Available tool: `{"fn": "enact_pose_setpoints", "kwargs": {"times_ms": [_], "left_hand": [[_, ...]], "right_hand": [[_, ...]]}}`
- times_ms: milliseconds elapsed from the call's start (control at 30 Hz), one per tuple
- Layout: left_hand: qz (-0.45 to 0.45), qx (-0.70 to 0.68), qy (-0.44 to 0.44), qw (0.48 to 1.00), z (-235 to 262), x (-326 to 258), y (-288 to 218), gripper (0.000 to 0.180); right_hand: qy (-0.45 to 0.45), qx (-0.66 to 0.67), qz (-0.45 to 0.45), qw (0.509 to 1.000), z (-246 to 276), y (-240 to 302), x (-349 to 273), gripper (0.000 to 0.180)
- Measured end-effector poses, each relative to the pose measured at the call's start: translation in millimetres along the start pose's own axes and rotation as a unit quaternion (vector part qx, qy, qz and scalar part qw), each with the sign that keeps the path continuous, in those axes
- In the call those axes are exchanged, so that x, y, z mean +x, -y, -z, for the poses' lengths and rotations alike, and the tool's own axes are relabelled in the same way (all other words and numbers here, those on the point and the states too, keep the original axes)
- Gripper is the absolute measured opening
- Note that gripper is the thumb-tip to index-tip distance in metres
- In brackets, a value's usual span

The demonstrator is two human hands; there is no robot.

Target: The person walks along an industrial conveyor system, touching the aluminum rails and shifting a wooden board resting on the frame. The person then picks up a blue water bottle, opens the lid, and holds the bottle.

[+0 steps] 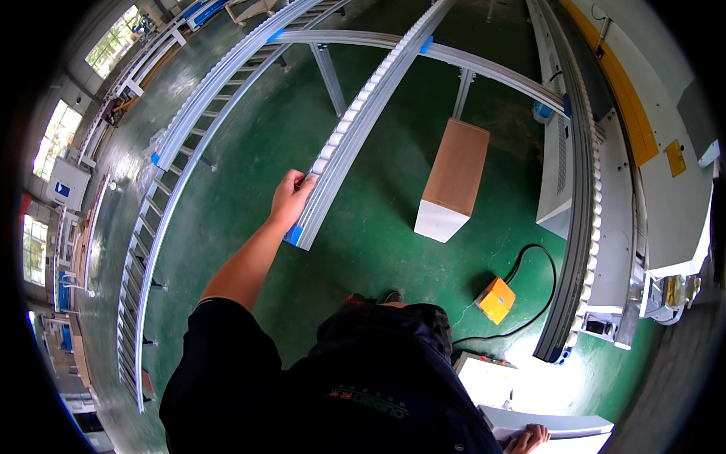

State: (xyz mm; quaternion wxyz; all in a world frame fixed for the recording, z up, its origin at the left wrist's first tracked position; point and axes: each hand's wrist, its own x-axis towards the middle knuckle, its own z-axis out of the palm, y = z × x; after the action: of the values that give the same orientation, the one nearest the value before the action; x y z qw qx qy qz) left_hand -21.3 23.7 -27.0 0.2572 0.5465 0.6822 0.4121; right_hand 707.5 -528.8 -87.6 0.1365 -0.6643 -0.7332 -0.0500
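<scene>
My left hand [291, 198] is at the near end of an aluminium roller rail [344, 163], its fingers curled and its thumb side against the row of white rollers [349, 113]. A blue cap covers part of that rail's near end, just below the hand. Far to the lower right, my right hand [532, 437] has its fingers bent over the edge of a grey-white panel [571, 422]. The lower frame edge cuts off part of that hand.
A brown-topped box [457, 170] stands on the green floor. An orange foot pedal [496, 300] trails a black cable [552, 291]. Another roller rail [578, 227] runs along a large machine [673, 204] on the right. A ladder-like roller conveyor [155, 227] curves along the left.
</scene>
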Motion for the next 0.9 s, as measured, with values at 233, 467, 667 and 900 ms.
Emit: {"fn": "enact_pose_setpoints", "kwargs": {"times_ms": [233,467,667,900], "left_hand": [[-0.021,-0.061,-0.031,0.997,23.5,7.1,40.9,0.015],[-0.048,0.063,-0.033,0.996,11.2,5.0,50.9,0.02],[-0.062,0.05,-0.035,0.996,2.9,2.0,23.0,0.014],[-0.049,0.081,-0.037,0.995,3.7,-0.7,12.9,0.017]], "right_hand": [[-0.012,0.161,-0.123,0.979,-33.8,-2.3,-18.4,0.03],[0.051,0.044,-0.172,0.983,14.0,31.5,30.0,0.016],[0.03,0.0,-0.069,0.997,-22.2,0.4,-42.9,0.018],[0.033,0.047,-0.12,0.991,-35.3,-3.3,-45.6,0.019]]}}
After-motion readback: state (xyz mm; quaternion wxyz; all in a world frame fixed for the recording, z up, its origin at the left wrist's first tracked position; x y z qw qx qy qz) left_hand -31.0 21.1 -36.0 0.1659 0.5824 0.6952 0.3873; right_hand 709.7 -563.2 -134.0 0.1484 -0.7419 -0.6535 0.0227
